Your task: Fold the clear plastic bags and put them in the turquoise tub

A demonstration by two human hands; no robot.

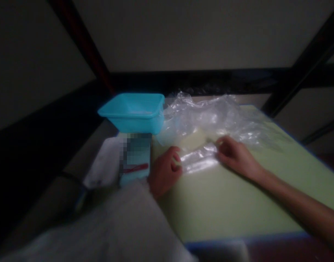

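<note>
Plastic film (201,162) between hands (164,171) (236,156), roomy green tabletop (227,203) before blue edge (246,238)

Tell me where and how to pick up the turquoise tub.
Probably best to grip the turquoise tub by the left part of its rim, coming from above and the left: it stands upright with its mouth up, the rim flares wider than the sloping walls, and crumpled clear plastic bunches up at its right side.
</note>
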